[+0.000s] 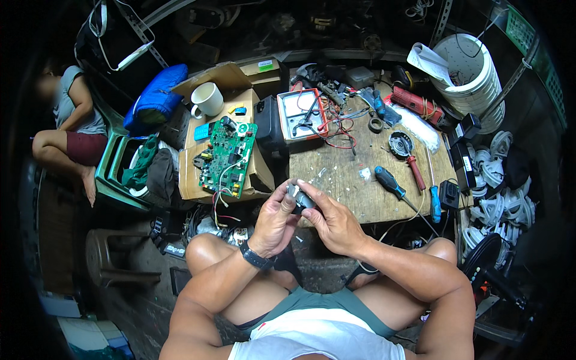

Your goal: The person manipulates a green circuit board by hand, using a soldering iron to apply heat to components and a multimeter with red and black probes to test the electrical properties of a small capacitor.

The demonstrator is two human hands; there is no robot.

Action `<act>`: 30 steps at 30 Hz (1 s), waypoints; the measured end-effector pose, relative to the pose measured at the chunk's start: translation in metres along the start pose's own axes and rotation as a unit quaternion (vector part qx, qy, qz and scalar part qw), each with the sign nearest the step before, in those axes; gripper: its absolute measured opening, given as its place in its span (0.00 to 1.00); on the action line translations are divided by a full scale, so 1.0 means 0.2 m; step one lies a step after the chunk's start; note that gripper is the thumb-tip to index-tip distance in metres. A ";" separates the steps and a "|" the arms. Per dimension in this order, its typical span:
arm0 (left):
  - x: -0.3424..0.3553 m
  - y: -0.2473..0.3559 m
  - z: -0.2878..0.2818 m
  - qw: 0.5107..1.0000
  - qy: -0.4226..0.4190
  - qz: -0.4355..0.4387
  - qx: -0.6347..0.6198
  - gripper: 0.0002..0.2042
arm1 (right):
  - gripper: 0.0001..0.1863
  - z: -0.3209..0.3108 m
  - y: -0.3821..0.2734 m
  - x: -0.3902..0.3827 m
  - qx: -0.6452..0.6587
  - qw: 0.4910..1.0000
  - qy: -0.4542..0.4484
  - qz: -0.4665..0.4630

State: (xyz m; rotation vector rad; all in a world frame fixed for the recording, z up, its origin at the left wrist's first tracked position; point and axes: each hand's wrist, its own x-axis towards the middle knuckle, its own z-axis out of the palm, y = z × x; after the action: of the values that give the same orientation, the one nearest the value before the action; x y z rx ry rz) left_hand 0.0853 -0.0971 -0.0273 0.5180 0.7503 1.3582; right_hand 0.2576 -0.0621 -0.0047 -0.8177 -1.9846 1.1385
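Observation:
My left hand and my right hand meet over the near edge of the wooden bench, both closed around a small dark grey part with a pale bit on top. Fingers cover much of it, so its exact kind does not show. To the right on the bench lie a blue-and-black screwdriver and a red-handled soldering iron. Past them rests a round black part. Left of my hands, a green circuit board with loose wires leans on an opened cardboard box.
A white mug stands on the cardboard. Behind my hands is an orange-rimmed tray with red and black leads. A red power tool and a white bucket occupy the far right. Another person sits at far left.

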 end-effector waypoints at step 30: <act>-0.02 0.00 0.00 0.999 0.024 0.037 0.024 0.20 | 0.29 0.02 0.00 -0.01 -0.080 0.997 0.011 0.005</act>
State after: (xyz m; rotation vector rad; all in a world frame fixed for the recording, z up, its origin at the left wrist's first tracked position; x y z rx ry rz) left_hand 0.0849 -0.1014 -0.0260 0.5579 0.8110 1.4291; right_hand 0.2549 -0.0649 -0.0067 -0.9199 -2.0750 0.9804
